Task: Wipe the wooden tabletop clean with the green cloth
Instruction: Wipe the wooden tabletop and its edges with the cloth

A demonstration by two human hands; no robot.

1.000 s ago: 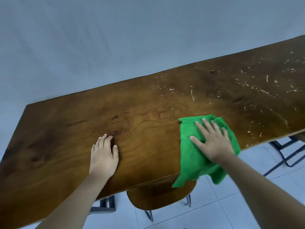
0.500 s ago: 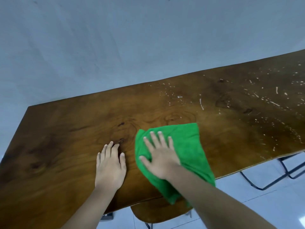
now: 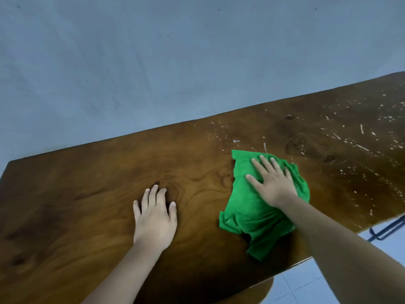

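Tabletop (image 3: 92, 194) glossy grained wood; green cloth (image 3: 252, 216) fuzzy, matt.

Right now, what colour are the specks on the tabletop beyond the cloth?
White or pale specks on the brown wooden tabletop, seen in the head view.

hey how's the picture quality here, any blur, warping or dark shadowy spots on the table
Head view: wide-angle warping tilts the brown wooden tabletop and bows its edges; the picture is slightly soft, most so around the crumpled green cloth under the right hand; dark shadow pools beneath the cloth's near end and beside the flat left hand; the white crumbs at far right stay legible; no strong glare.
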